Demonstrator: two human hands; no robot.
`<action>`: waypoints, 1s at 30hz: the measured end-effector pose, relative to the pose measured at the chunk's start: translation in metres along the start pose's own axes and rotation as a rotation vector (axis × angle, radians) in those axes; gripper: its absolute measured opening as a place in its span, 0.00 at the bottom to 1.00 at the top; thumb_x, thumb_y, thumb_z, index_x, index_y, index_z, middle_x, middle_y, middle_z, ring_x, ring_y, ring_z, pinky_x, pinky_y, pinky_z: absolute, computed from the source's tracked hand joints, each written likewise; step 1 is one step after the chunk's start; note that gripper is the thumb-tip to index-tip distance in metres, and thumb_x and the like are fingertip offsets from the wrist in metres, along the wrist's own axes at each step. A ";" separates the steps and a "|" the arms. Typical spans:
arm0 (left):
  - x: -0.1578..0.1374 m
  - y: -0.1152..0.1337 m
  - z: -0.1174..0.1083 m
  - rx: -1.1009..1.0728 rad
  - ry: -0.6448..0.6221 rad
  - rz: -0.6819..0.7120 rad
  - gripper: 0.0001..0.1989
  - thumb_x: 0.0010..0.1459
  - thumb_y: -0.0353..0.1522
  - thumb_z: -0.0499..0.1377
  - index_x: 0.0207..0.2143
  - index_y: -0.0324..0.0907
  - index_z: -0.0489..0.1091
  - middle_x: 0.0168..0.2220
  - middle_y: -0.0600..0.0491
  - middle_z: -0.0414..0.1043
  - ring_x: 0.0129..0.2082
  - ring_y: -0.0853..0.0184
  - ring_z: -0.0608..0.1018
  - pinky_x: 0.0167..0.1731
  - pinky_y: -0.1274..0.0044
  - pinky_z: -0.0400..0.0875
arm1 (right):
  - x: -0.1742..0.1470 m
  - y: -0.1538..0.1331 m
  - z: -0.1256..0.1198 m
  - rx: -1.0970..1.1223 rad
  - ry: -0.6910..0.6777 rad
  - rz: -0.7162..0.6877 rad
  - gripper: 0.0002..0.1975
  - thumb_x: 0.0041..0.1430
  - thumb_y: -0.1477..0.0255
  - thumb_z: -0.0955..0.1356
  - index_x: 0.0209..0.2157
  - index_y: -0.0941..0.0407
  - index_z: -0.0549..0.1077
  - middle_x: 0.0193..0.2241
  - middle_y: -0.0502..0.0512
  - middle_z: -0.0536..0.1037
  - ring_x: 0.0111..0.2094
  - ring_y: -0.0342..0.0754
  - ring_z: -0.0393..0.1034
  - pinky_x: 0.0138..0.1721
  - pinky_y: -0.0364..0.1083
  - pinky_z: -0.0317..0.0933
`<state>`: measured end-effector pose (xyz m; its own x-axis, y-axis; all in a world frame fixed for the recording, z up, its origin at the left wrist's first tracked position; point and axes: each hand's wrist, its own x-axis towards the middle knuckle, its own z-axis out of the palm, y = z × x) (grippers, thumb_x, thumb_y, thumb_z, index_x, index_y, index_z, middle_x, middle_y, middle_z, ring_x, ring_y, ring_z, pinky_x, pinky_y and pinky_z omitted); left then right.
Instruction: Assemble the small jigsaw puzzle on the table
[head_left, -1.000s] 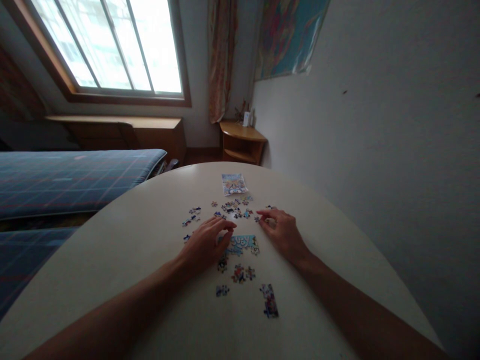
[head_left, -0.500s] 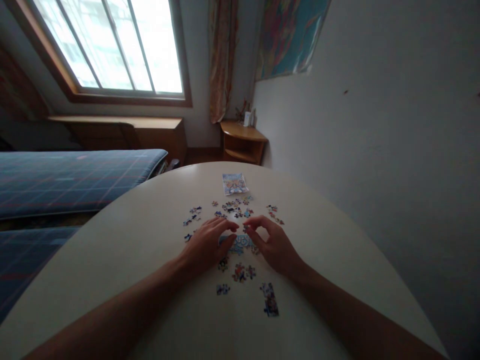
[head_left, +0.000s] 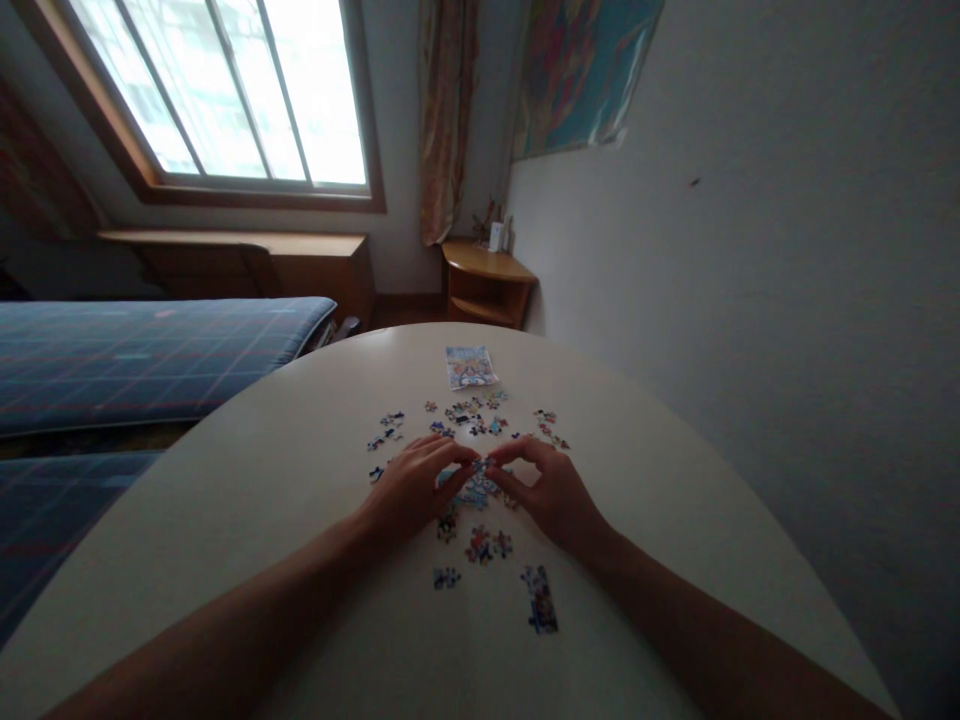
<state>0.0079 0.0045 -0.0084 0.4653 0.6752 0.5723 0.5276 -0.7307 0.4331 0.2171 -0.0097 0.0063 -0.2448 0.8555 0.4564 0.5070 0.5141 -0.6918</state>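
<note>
A small puzzle piece point(head_left: 482, 464) is pinched between the fingertips of both hands, just above the table. My left hand point(head_left: 424, 480) grips its left side with thumb and forefinger, and my right hand point(head_left: 547, 490) has its right side. Directly beneath the fingertips lies a light-blue joined puzzle section point(head_left: 474, 492), partly covered by the hands. Nearer to me are a red and multicoloured puzzle cluster point(head_left: 480, 545), a small joined pair of pieces point(head_left: 446, 578) and a longer joined strip point(head_left: 541, 600).
Loose puzzle pieces point(head_left: 465, 412) lie scattered beyond my hands, with more groups to the left point(head_left: 386, 430) and right point(head_left: 551, 428). A printed picture sheet point(head_left: 470, 367) rests farther back on the round white table point(head_left: 300, 440). The wall point(head_left: 750, 300) stands close on the right.
The thumb and forefinger of my left hand have closed in on the puzzle piece held by my right hand. My right hand has shifted slightly, bringing the fingertips of both hands together.
</note>
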 end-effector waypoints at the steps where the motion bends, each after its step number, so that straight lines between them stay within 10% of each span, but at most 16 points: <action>1: 0.000 0.000 0.000 0.000 -0.003 0.002 0.06 0.66 0.33 0.57 0.41 0.43 0.73 0.35 0.51 0.77 0.38 0.64 0.77 0.41 0.71 0.71 | 0.000 0.000 0.000 -0.025 0.002 -0.003 0.04 0.56 0.70 0.73 0.35 0.52 0.76 0.32 0.50 0.81 0.36 0.49 0.76 0.44 0.50 0.65; 30: 0.000 0.005 -0.003 -0.028 -0.023 0.009 0.07 0.66 0.32 0.56 0.42 0.43 0.73 0.36 0.50 0.77 0.37 0.65 0.77 0.40 0.73 0.72 | -0.001 0.000 -0.001 -0.117 0.024 -0.122 0.07 0.59 0.69 0.72 0.40 0.51 0.77 0.36 0.53 0.82 0.40 0.50 0.75 0.49 0.54 0.64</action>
<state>0.0081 0.0004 -0.0040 0.4863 0.6703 0.5606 0.5031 -0.7393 0.4476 0.2187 -0.0104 0.0064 -0.2915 0.7850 0.5467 0.5682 0.6019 -0.5612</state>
